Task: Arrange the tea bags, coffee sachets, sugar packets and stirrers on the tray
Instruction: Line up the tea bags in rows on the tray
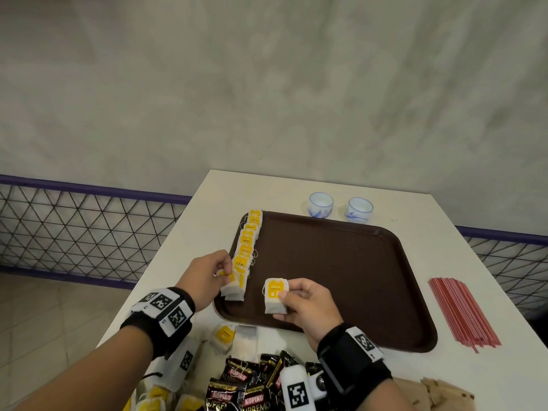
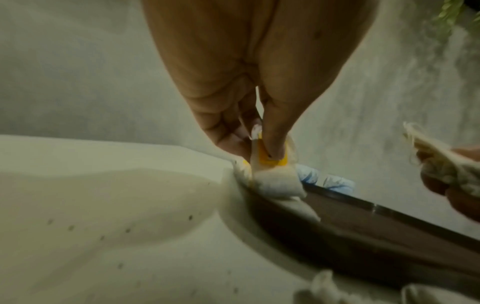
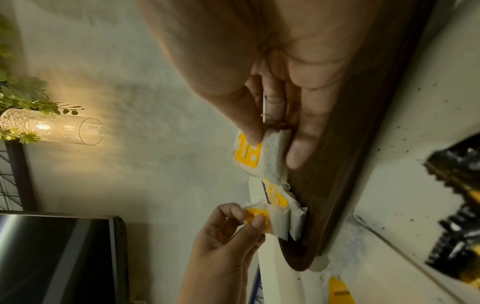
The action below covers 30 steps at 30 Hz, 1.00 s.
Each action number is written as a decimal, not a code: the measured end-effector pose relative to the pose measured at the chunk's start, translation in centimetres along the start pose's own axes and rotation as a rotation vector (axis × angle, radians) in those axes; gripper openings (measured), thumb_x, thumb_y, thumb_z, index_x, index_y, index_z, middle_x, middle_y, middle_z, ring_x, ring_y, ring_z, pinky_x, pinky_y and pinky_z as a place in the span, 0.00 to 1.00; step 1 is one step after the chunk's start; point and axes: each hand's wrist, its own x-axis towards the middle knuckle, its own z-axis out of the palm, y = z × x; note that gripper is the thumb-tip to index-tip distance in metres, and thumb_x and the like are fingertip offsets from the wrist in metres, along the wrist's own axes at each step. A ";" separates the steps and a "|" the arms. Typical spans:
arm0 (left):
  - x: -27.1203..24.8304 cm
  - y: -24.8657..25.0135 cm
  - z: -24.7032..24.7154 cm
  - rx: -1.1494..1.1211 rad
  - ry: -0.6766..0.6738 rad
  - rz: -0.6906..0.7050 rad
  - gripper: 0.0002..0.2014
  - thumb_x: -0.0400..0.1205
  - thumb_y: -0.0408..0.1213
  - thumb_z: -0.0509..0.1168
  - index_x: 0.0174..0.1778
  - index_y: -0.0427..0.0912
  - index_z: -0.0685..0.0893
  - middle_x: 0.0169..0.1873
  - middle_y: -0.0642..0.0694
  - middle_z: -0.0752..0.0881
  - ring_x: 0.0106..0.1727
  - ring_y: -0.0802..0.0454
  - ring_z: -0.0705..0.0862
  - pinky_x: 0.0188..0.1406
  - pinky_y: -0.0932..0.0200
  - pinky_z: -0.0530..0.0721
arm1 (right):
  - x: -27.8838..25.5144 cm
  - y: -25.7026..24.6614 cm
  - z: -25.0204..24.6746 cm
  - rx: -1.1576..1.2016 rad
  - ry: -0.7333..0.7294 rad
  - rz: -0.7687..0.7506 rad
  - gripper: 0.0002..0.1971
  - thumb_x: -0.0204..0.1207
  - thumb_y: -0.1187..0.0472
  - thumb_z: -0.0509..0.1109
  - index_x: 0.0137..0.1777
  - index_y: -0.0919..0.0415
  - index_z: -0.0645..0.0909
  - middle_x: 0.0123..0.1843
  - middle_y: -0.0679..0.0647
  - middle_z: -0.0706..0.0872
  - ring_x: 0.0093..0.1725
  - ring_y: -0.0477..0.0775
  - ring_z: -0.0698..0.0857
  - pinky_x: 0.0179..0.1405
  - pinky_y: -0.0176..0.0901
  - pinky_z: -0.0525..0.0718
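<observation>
So the left hand (image 1: 211, 275) is pinching a tea bag (image 1: 232, 287) at the near end of the row of tea bags (image 1: 247, 241) running away from it along the tray (image 1: 341, 262) edge. The right hand (image 1: 305, 304) just beside it holds another tea bag (image 1: 275, 295) over the tray. Stirrers (image 1: 462, 312) lie well off to that hand's right, coffee sachets (image 1: 246, 384) heaped below both wrists.

Both forearms reach forward with banded wrists, the left hand (image 1: 211, 272) curling thumb and fingertips into a pinch, the right hand (image 1: 307, 301) pinching likewise between thumb and curled fingers.
</observation>
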 end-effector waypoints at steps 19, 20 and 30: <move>0.4 0.3 0.9 0.338 -0.030 0.127 0.20 0.69 0.29 0.74 0.43 0.56 0.72 0.49 0.57 0.71 0.52 0.55 0.71 0.49 0.66 0.72 | 0.0 0.4 0.2 -0.014 -0.029 0.027 0.04 0.78 0.71 0.69 0.49 0.64 0.83 0.44 0.59 0.91 0.46 0.56 0.91 0.45 0.49 0.89; 0.3 0.6 0.7 0.313 0.018 0.130 0.19 0.71 0.31 0.74 0.46 0.55 0.73 0.52 0.57 0.71 0.53 0.55 0.71 0.52 0.64 0.72 | 0.1 0.4 0.4 -0.005 -0.040 0.030 0.04 0.78 0.71 0.69 0.49 0.64 0.83 0.45 0.60 0.91 0.46 0.56 0.91 0.46 0.49 0.89; -2.1 3.7 0.6 -0.161 -0.241 -0.003 0.14 0.69 0.39 0.79 0.43 0.47 0.81 0.37 0.47 0.86 0.28 0.52 0.88 0.28 0.62 0.84 | 0.0 -0.1 2.0 0.166 -0.149 0.032 0.04 0.79 0.74 0.67 0.49 0.70 0.83 0.44 0.64 0.90 0.43 0.53 0.91 0.47 0.47 0.90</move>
